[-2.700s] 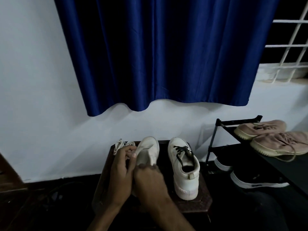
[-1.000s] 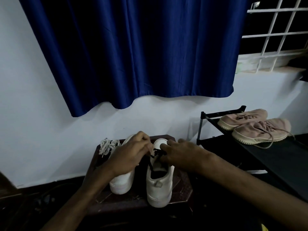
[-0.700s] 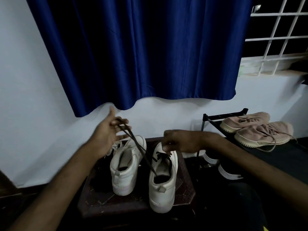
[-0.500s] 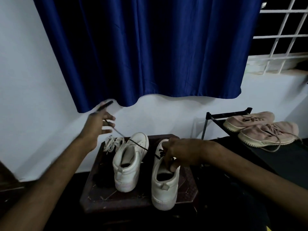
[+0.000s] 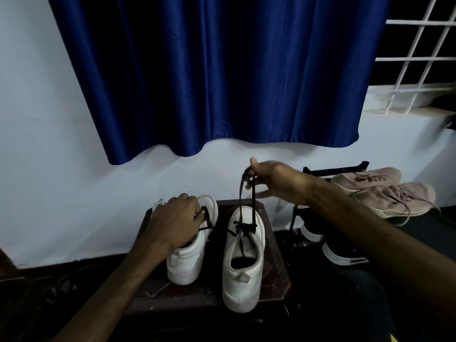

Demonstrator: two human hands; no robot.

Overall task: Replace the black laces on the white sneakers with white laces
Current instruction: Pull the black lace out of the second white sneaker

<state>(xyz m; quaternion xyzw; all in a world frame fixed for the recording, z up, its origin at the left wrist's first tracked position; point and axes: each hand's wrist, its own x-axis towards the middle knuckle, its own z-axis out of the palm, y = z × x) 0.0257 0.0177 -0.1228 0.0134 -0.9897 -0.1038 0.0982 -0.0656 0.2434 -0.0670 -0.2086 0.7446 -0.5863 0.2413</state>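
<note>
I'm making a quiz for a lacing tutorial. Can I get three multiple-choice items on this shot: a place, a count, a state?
1. The white leather sneakers stand on: A) the floor; B) a windowsill; C) the dark brown wooden stool.
2. Dusty-pink fabric sneakers on the black metal rack: A) one; B) two; C) four.
3. The right hand: A) pinches the black lace, raised above a sneaker; B) lies flat; C) holds a brush.
Key: 1C, both soles sit on its top; 2B, a pair lies side by side; 3A, two strands hang from it.
</note>
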